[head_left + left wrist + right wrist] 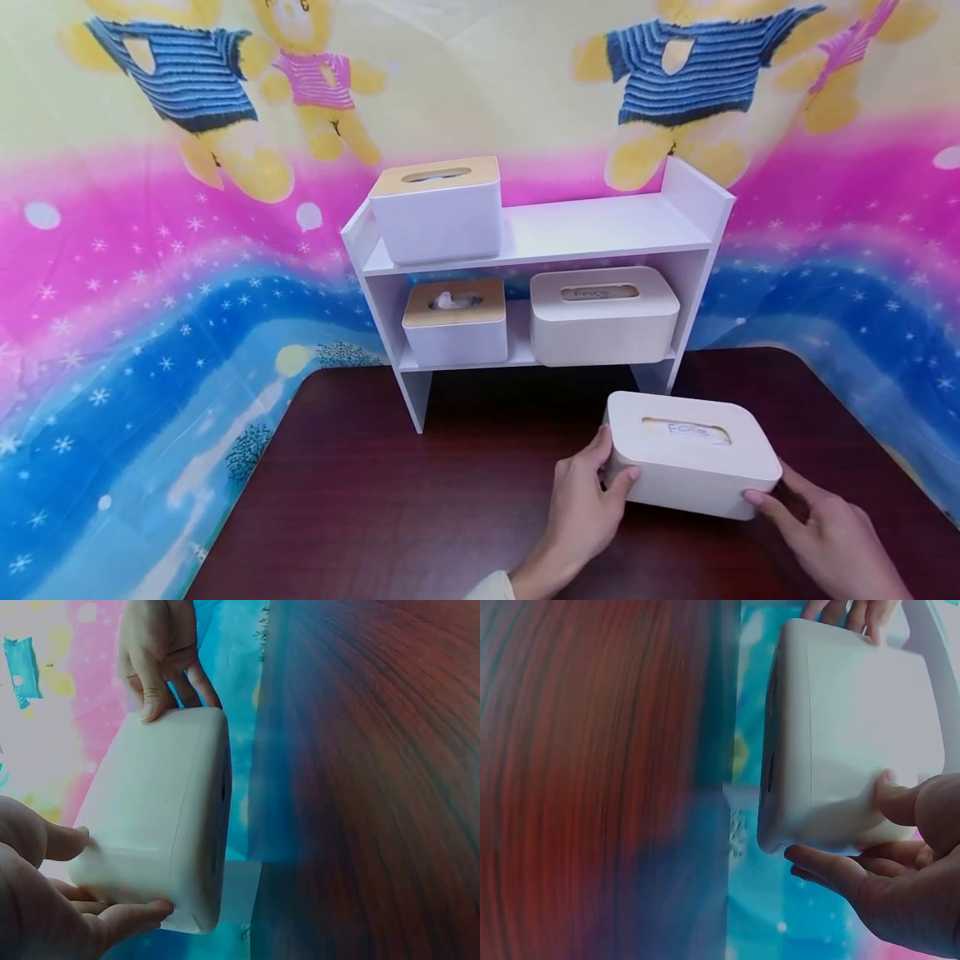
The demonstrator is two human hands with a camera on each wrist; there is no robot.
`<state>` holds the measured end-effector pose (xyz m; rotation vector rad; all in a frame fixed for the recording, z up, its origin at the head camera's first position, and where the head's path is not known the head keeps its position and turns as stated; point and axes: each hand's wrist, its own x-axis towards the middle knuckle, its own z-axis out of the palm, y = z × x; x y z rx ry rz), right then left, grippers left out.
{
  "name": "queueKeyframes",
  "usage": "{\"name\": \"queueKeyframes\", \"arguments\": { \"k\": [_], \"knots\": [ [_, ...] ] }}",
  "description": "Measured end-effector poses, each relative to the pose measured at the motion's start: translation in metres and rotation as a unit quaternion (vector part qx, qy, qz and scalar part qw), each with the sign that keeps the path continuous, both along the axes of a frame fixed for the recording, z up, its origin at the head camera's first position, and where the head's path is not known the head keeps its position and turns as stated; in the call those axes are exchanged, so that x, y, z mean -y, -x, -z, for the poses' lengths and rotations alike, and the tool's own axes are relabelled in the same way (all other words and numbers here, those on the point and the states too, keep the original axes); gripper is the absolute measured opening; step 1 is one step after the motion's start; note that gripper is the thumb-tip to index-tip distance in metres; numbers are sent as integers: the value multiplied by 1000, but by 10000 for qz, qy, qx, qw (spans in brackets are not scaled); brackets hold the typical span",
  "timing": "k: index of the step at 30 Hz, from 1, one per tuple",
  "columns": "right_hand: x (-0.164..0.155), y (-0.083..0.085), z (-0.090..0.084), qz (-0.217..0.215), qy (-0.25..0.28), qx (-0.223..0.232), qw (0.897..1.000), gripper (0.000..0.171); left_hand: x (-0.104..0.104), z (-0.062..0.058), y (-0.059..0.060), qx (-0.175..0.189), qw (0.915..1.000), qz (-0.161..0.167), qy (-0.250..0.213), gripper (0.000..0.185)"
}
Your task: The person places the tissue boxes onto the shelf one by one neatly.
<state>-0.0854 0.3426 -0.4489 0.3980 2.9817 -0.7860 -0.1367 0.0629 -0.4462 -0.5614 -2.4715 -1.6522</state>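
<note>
**Head cam: both hands on a white tissue box at the table's near right**

Head view shows the white tissue box [692,454] w/ rounded corners at the near right of the dark wood table [390,500], in front of the shelf's right leg. Whether its base rests on the table or is lifted a bit: can't tell from here. Slot on top shows a tissue pack w/ print too small to read. Left hand [581,508] grips the box's left end, thumb on the front face, fingers curled round the far side & mostly hidden. Right hand [825,529] holds the right end, thumb on the front corner; its other fingers are behind the box, wrist cut off by the frame edge.

Left wrist view: box [161,817] fills the middle, left hand [45,900] cupped under one end, right hand [161,656] pinching the far end. Right wrist view: same from the other side, box [847,742], right hand [889,862] near, only fingertips of the left hand [851,611] in frame. Both views blurry, table grain smeared.

Behind: white two-tier shelf [600,225]. Top tier has a wood-lidded tissue box [437,212] at the left. Lower tier has a smaller wood-lidded box [455,321] w/ tissue poking out, and a second white tissue box [603,317] beside it. Teddy-bear cloth [150,250] covers the backdrop.
</note>
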Motion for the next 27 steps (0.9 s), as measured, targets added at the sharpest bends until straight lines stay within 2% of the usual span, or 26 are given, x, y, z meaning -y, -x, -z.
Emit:
{"name": "queueKeyframes", "arguments": {
  "k": [11, 17, 24, 27],
  "knots": [
    [31, 7, -2, -478, 194, -346, 9981, 90, 35, 0, -3, -12, 9996, -99, -280, 57],
    [50, 11, -4, -534, 256, -590, 9965, 89, 51, 1, 0, 109, 9981, -118, -601, 58],
    [76, 17, -6, -671, 239, -1511, 9860, 79, 73, 0, 4, 318, 9963, -242, -755, 59],
    [86, 22, -6, -733, 323, -1663, 9828, 78, 83, 1, 5, 320, 9963, -348, -719, 59]
  ]
}}
